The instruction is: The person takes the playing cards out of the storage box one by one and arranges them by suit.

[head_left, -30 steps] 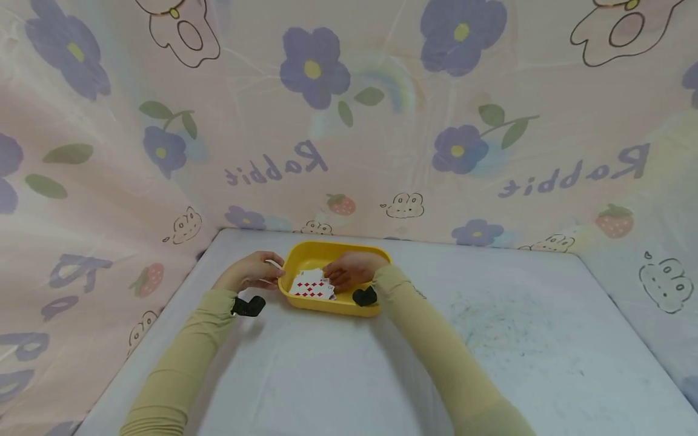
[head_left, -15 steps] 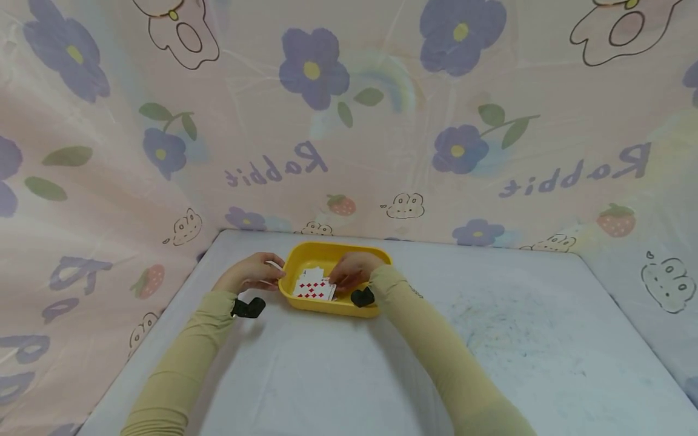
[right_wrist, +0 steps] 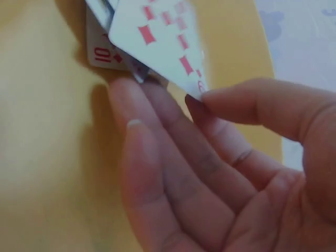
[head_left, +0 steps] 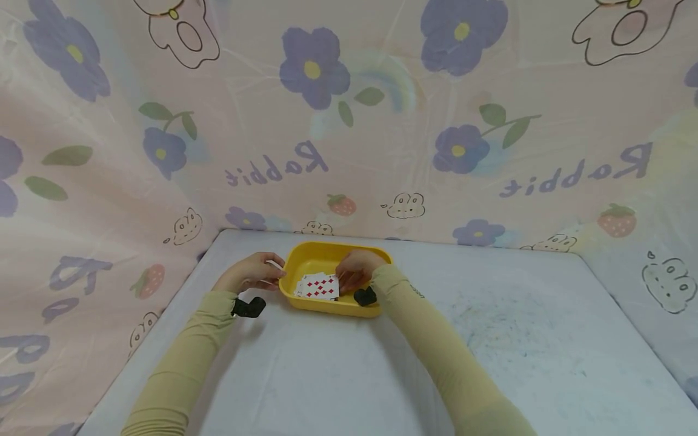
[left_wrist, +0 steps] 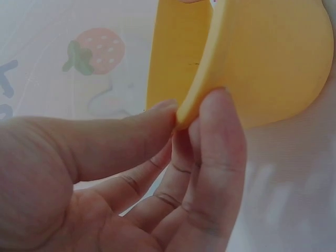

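Note:
A yellow plastic tub (head_left: 332,307) with rounded corners stands toward the back of the table. At its left end my left hand (head_left: 252,270) pinches the rim, thumb on the inner side and fingers outside, as the left wrist view shows. My right hand (head_left: 360,266) reaches inside the tub. Its thumb and index finger pinch the corner of a playing card (right_wrist: 157,42) with red diamonds, tilted and slightly blurred. Beneath that card lie other playing cards, among them a ten of diamonds (right_wrist: 102,52). My other right fingers extend under and beside the cards.
The table (head_left: 305,369) has a white cover, with faint coloured marks at its right side. A pink curtain (head_left: 371,163) printed with flowers and rabbits hangs behind and along the sides. Both forearms wear tan sleeves, with a black strap piece (head_left: 249,307) at the left wrist.
My right hand has shifted slightly right and toward me inside the tub. The diamond card it holds has turned and shifted right over the other cards. My left hand stays on the rim.

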Available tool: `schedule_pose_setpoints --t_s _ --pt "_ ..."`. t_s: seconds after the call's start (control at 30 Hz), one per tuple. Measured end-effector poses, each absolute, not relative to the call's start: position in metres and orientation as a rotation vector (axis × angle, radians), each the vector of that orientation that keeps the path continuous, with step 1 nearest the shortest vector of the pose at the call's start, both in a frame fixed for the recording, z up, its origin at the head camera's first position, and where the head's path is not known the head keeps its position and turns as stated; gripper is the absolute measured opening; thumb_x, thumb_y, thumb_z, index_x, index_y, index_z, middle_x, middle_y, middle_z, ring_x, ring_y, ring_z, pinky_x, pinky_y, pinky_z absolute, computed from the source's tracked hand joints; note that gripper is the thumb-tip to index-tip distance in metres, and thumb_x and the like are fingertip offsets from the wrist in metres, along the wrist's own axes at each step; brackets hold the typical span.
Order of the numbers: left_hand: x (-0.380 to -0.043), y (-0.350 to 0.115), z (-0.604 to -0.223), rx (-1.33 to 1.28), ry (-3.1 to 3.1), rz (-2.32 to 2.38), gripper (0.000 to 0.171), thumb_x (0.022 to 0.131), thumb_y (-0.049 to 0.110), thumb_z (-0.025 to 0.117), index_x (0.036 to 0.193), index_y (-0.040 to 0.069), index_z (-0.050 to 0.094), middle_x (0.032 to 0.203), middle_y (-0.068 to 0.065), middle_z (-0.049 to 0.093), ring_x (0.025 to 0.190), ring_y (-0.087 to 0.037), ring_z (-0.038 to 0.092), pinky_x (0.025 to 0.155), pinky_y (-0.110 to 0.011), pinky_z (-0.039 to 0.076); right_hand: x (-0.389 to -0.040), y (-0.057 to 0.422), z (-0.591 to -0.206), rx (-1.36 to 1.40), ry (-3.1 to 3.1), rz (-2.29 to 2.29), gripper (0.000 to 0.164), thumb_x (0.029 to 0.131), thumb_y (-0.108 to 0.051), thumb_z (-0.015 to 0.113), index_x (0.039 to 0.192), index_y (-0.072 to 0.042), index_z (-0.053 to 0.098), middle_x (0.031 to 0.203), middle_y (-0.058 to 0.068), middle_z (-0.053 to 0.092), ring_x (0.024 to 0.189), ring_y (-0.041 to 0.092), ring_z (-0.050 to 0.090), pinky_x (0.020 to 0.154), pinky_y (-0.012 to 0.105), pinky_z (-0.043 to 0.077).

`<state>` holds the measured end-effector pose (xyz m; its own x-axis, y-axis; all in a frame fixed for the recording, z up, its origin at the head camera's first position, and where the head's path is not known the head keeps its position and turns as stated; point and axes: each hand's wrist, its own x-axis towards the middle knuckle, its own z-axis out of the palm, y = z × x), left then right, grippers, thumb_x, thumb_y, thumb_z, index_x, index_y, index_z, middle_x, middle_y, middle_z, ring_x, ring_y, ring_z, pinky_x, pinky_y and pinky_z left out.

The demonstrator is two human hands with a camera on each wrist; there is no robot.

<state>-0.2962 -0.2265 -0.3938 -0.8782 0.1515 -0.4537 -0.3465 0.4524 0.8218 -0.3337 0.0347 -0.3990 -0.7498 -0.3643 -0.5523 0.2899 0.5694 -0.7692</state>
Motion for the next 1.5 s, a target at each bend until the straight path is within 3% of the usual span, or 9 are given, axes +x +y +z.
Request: schedule_pose_setpoints --t_s 0.17,0.47,1.07,1.3,1.5 --pt "-0.298 -0.225 -0.393 -0.153 2.248 1.416 0.035 0.092 0.005 0.061 0.123 -0.004 0.047 0.090 -0.013 0.062 0.073 -0.019 0.062 0.074 -0.034 0.057 -0.336 0.040 -0.397 -0.078 2.176 -1.156 0.020 0.088 -0.014 0.066 0.101 0.001 0.066 0.095 0.015 0.069 0.086 0.031 0.066 0.077 0.036 0.056" --pt "-0.296 -0.228 -0.392 -0.119 2.230 1.447 0.035 0.094 0.004 0.059 0.124 -0.006 0.045 0.102 -0.022 0.062 0.073 -0.020 0.062 0.076 -0.036 0.057 -0.338 0.061 -0.386 -0.100 2.210 -1.329 0.016 0.087 -0.007 0.064 0.095 0.007 0.065 0.087 0.015 0.068 0.070 0.020 0.066 0.071 0.031 0.057" --pt "-0.291 -0.232 -0.401 -0.063 2.208 1.492 0.035 0.095 0.004 0.057 0.125 -0.008 0.043 0.103 -0.024 0.062 0.072 -0.020 0.063 0.072 -0.033 0.057 -0.325 0.170 -0.375 -0.105 2.087 -1.651 0.033 0.093 -0.005 0.060 0.124 0.007 0.057 0.105 0.017 0.065 0.091 0.029 0.066 0.086 0.039 0.053" --pt "-0.289 -0.234 -0.401 -0.021 2.207 1.484 0.036 0.095 0.004 0.057 0.126 -0.009 0.041 0.108 -0.026 0.060 0.079 -0.022 0.063 0.074 -0.034 0.057 -0.313 0.203 -0.388 -0.010 2.056 -1.782 0.032 0.096 -0.010 0.057 0.121 0.009 0.053 0.100 0.016 0.064 0.086 0.025 0.067 0.086 0.038 0.053" --pt "-0.291 -0.233 -0.403 -0.037 2.202 1.497 0.036 0.096 0.004 0.056 0.126 -0.008 0.041 0.112 -0.028 0.058 0.082 -0.023 0.064 0.076 -0.035 0.057 -0.301 0.225 -0.404 0.032 1.892 -1.974 0.028 0.097 -0.004 0.053 0.117 0.015 0.046 0.096 0.015 0.067 0.088 0.024 0.069 0.091 0.041 0.049"
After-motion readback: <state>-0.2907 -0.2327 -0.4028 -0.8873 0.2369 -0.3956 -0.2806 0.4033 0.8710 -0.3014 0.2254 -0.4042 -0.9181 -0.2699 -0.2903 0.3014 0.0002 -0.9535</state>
